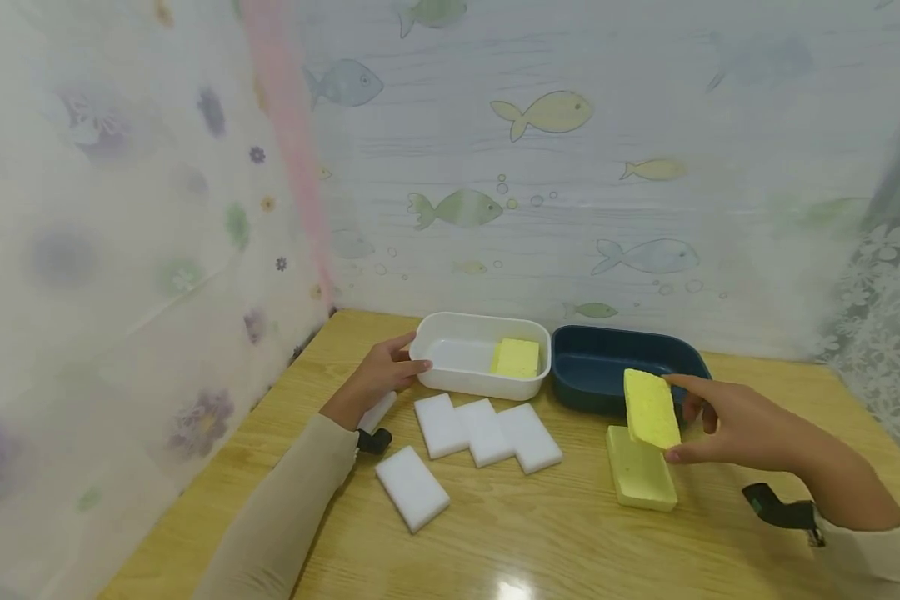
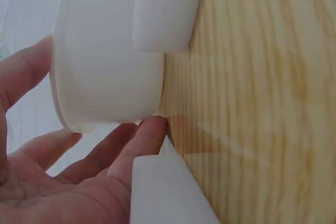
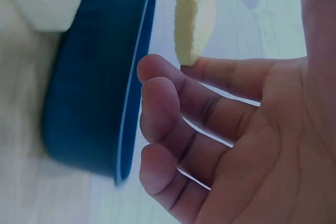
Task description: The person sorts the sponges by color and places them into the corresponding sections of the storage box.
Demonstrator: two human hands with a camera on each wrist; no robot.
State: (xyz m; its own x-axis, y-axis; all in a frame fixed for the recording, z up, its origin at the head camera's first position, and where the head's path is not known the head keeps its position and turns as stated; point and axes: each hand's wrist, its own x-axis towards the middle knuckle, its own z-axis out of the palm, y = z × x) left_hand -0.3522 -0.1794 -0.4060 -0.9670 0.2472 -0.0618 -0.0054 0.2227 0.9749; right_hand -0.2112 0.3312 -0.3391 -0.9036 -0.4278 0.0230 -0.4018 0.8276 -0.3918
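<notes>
My right hand [image 1: 742, 425] pinches a yellow sponge [image 1: 651, 408] by its edge between thumb and index finger, tilted above the table; the other fingers are bent beside the dark blue container [image 3: 97, 93]. Beneath that sponge lies a pile of yellow sponge [image 1: 641, 479] on the table, partly covered from view. My left hand [image 1: 378, 375] holds the left end of a white oval container [image 1: 465, 385], thumb on the near side. Inside the white container, at its right end, sits another yellow sponge [image 1: 518, 358].
Several white sponges lie before the white container: an overlapping row with a middle one [image 1: 485, 433] and a nearer one [image 1: 412, 489]. Another white sponge [image 1: 377, 412] is partly behind the left wrist. The two containers stand side by side near the patterned curtain [image 1: 450, 150] at the back.
</notes>
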